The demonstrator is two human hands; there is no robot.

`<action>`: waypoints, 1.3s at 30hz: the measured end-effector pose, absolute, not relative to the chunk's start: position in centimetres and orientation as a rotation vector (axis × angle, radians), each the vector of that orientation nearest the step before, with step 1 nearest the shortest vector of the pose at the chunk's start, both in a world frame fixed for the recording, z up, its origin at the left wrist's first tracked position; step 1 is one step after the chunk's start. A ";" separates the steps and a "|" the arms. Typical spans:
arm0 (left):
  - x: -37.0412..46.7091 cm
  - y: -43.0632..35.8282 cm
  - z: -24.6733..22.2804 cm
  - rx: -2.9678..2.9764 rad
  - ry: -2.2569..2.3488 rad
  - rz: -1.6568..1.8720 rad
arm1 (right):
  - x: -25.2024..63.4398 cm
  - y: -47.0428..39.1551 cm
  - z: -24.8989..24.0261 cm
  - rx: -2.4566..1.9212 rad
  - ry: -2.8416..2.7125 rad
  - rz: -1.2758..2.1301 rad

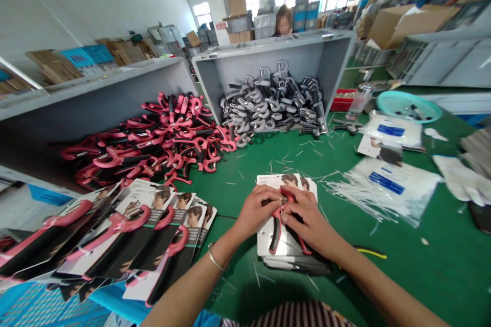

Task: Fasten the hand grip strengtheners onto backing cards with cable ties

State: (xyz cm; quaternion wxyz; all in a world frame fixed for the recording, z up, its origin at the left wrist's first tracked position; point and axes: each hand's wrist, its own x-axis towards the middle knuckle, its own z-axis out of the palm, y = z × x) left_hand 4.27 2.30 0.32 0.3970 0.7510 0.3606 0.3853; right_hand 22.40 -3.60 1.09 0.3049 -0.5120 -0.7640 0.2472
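Fingers (pixel 268 195) of the left hand (pixel 256 208) and right hand (pixel 310 220) meet, closed on the head of a pink-and-black hand grip (pixel 276 230). It lies on a printed card (pixel 264 242), the top one of a stack; a thin white tie (pixel 282 205) shows between the fingertips, but whether it is fastened cannot be told. This piece looks partly done. At nine o'clock from the hands, overlapping carded grips (pixel 130 220) look finished, white ties around their handles. At two to three o'clock, many loose ties (pixel 356 196) lie unused. Farther off, much appears undone: uncarded pink grips (pixel 169 135) heap at ten o'clock and grey grips (pixel 264 104) in a tipped bin (pixel 238 69) at twelve.
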 end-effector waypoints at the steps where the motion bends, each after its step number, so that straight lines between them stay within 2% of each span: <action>1: 4.3 2.3 0.3 1.899 0.920 0.978 | 22.4 -3.6 1.0 -1.359 -2.022 0.658; 17: 3.9 1.1 -0.5 2.063 0.854 1.073 | 22.2 -3.5 0.6 -1.353 -1.898 0.677; 23: 3.4 1.6 1.7 1.874 0.933 0.885 | 21.9 -3.2 -0.1 -1.341 -1.839 0.636; 27: 4.2 -0.8 3.5 2.269 0.982 0.902 | 21.6 -2.9 -0.5 -1.353 -1.816 0.568; 31: 5.3 -6.5 2.9 2.735 0.580 0.680 | 21.4 -2.6 -0.6 -1.352 -1.847 0.488; 34: 5.3 -9.8 1.3 2.807 0.266 0.577 | 21.3 -2.2 -0.6 -1.369 -1.853 0.461; 36: 4.7 -10.1 1.0 2.699 0.446 0.729 | 21.2 -2.1 -0.7 -1.355 -1.854 0.459; 39: 3.6 -7.8 2.0 2.416 1.071 1.036 | 21.1 -2.0 -1.0 -1.321 -1.845 0.448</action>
